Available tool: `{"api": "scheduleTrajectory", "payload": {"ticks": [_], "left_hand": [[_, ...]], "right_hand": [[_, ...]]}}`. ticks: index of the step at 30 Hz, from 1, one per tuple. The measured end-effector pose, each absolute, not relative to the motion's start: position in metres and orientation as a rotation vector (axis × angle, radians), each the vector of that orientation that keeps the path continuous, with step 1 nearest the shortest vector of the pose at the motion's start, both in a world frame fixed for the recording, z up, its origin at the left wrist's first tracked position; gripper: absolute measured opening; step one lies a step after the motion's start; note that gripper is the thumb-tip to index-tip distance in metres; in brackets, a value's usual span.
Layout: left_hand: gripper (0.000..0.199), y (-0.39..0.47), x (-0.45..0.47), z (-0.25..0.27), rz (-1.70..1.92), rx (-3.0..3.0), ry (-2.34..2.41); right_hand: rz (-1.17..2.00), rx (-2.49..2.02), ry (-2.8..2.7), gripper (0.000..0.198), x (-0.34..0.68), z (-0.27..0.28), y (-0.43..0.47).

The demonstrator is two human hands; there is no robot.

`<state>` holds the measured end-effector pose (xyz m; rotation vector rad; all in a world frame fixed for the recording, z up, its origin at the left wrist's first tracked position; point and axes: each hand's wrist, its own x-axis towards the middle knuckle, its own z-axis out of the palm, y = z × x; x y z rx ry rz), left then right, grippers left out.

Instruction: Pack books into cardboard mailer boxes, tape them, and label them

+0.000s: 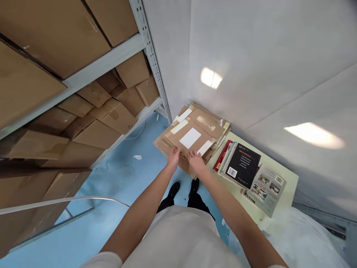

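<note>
Flattened cardboard (pixel 203 121) lies in an untidy stack at one end of the pale table, with white labels and strips of tape on its top pieces. My left hand (pixel 173 157) pinches the near edge of a top cardboard sheet (pixel 178 138). To its right, my right hand (pixel 196 162) grips the same near edge, fingertips on top. Both thumbs are mostly hidden. A white label (pixel 190 138) shows on the sheet just beyond my fingers.
Books, with a black one (pixel 243 165) on top and a grey one (pixel 267 190) beside it, lie on the pale table (pixel 287 180). Shelving (pixel 104 65) full of cardboard boxes stands left. A white wall rises behind the table. Clear plastic (pixel 301 238) bulges at lower right.
</note>
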<state>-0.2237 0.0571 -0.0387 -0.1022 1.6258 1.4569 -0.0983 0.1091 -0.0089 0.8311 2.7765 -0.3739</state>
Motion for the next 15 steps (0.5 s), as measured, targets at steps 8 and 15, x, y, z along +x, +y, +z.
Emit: {"api": "scheduleTrajectory", "payload": {"ticks": [8,15], "left_hand": [[0.024,0.032,-0.249,-0.024,1.619,-0.003,1.574],[0.040,-0.010,-0.313,0.004,1.568,0.317,1.526]], "right_hand": [[-0.542,0.895,2.861,0.048,-0.084,0.002,0.014],[-0.895,1.765,2.919,0.054,-0.051,0.042,-0.002]]}}
